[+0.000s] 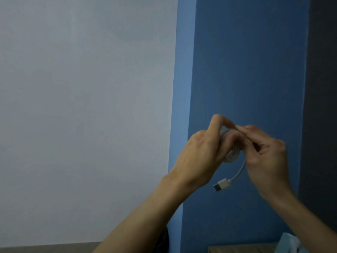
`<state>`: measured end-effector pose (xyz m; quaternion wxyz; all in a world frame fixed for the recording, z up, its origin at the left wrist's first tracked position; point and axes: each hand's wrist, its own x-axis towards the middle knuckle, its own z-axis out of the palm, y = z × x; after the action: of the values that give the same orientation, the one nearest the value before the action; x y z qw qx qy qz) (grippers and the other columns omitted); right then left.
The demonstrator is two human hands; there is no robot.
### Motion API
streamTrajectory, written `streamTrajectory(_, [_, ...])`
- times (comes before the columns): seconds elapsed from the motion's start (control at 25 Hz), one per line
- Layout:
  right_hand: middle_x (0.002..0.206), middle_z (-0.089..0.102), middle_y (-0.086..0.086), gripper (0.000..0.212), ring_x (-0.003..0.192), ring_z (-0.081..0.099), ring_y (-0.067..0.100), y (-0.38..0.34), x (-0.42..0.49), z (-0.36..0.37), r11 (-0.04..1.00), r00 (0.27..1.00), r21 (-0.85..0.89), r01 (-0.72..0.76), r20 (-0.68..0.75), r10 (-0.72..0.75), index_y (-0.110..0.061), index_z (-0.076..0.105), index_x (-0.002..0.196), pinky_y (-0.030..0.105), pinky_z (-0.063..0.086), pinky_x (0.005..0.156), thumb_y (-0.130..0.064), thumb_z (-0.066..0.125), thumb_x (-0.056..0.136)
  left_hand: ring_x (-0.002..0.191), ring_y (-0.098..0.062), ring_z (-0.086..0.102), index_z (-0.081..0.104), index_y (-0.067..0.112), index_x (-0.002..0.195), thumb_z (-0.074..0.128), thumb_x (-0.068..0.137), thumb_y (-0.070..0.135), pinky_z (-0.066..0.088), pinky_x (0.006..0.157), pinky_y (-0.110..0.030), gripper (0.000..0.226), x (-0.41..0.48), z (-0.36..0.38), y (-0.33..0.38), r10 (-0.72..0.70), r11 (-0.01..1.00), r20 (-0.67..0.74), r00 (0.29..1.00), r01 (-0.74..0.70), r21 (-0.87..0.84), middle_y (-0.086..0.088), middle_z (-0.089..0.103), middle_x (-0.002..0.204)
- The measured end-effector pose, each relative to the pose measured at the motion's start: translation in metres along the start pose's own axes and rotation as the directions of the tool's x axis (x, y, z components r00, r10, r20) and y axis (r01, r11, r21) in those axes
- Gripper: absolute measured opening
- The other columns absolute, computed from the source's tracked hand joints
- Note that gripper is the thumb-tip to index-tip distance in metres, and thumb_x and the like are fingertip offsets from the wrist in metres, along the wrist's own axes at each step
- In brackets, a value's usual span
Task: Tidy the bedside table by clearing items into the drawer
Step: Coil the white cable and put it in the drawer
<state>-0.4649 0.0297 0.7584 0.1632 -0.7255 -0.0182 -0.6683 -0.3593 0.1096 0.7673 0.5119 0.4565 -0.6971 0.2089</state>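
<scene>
Before a blue wall [246, 61], both hands (left hand [198, 157], right hand [266, 156]) grip a coiled white cable [232, 156].

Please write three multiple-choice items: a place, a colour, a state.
1. Where is the USB plug? A. above the hands B. below the coiled cable, hanging free C. inside a fist
2. What colour is the cable? A. white B. black C. red
3. How is the cable? A. stretched straight B. knotted round a wrist C. coiled, gripped by left hand and right hand
Answers: 1 B, it dangles under the loops; 2 A, white against the blue wall; 3 C, both close round the loops.
</scene>
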Motion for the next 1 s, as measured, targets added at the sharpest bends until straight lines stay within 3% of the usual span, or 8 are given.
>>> streamTrajectory(0.16, [0.094,0.059,-0.011,0.020,0.082,0.056,-0.002,0.001,-0.003,0.003,0.974,0.991,-0.195,0.120,-0.040,-0.130,-0.021,0.064,0.109,0.007,0.041,0.072,-0.019,0.058,0.089,0.052,-0.004,0.049,0.047,0.018,0.093,0.045,0.098,0.024,0.036,0.051,-0.014,0.008,0.000,0.000,-0.004,-0.062,0.991,-0.087,0.994,0.051,-0.125,0.015,0.053,0.058])
streamTrajectory(0.28, [0.105,0.044,-0.010,0.021,0.077,0.049,0.010,0.004,-0.009,-0.003,0.888,0.945,-0.377,0.264,-0.082,-0.316,-0.009,0.058,0.108,0.011,0.037,0.075,-0.008,0.060,0.087,0.045,-0.006,0.041,0.049,0.016,0.094,0.046,0.098,0.021,0.031,0.048,-0.011,0.007,0.001,-0.004,-0.008,-0.106,0.983,-0.121,0.987,0.087,-0.159,0.013,0.043,0.047])
streamTrajectory(0.36, [0.102,0.048,-0.001,0.016,0.073,0.048,0.013,0.008,-0.015,-0.008,0.808,0.900,-0.416,0.418,0.066,-0.431,-0.003,0.066,0.094,0.015,0.038,0.073,0.001,0.053,0.086,0.042,-0.007,0.039,0.051,0.013,0.095,0.047,0.098,0.020,0.029,0.045,-0.011,0.009,0.005,-0.008,-0.011,-0.131,0.978,-0.149,0.980,0.103,-0.183,0.013,0.044,0.046])
streamTrajectory(0.52, [0.103,0.053,0.001,0.031,0.080,0.053,0.019,0.013,-0.015,-0.014,0.770,0.838,-0.340,0.541,0.298,-0.457,0.001,0.069,0.077,0.025,0.044,0.071,0.009,0.039,0.075,0.042,-0.005,0.038,0.050,0.013,0.093,0.047,0.097,0.019,0.028,0.046,-0.012,0.008,0.008,-0.011,-0.013,-0.127,0.978,-0.173,0.977,0.094,-0.188,0.012,0.039,0.045])
streamTrajectory(0.64, [0.102,0.053,0.001,0.031,0.081,0.050,0.018,0.016,-0.013,-0.016,0.683,0.788,-0.397,0.612,0.378,-0.487,0.000,0.070,0.076,0.026,0.044,0.067,0.010,0.043,0.066,0.042,-0.006,0.036,0.051,0.009,0.092,0.048,0.097,0.019,0.028,0.047,-0.014,0.011,0.009,-0.012,-0.016,-0.154,0.970,-0.194,0.969,0.112,-0.214,0.011,0.038,0.047])
streamTrajectory(0.76, [0.095,0.065,0.003,0.023,0.080,0.049,0.019,0.024,-0.011,-0.016,0.612,0.759,-0.454,0.647,0.457,-0.463,-0.004,0.073,0.085,0.030,0.045,0.067,0.006,0.057,0.072,0.046,-0.007,0.035,0.050,0.013,0.089,0.048,0.097,0.019,0.032,0.047,-0.021,0.010,0.013,-0.015,-0.017,-0.174,0.958,-0.204,0.963,0.118,-0.260,0.009,0.042,0.052])
streamTrajectory(0.88, [0.080,0.066,0.007,0.015,0.073,0.049,0.019,0.023,-0.011,-0.017,0.674,0.758,-0.377,0.636,0.470,-0.452,-0.002,0.073,0.086,0.027,0.043,0.064,-0.004,0.059,0.082,0.046,-0.009,0.034,0.049,0.015,0.088,0.048,0.097,0.020,0.036,0.042,-0.029,0.011,0.014,-0.017,-0.019,-0.184,0.957,-0.193,0.964,0.130,-0.260,0.007,0.041,0.052])
streamTrajectory(1.0, [0.077,0.064,0.006,0.022,0.068,0.054,0.018,0.013,-0.013,-0.016,0.813,0.823,-0.234,0.533,0.368,-0.434,-0.003,0.073,0.095,0.024,0.043,0.062,-0.014,0.055,0.088,0.043,-0.009,0.032,0.049,0.014,0.090,0.048,0.097,0.019,0.035,0.043,-0.028,0.009,0.012,-0.016,-0.023,-0.173,0.970,-0.195,0.966,0.132,-0.207,0.008,0.038,0.048])
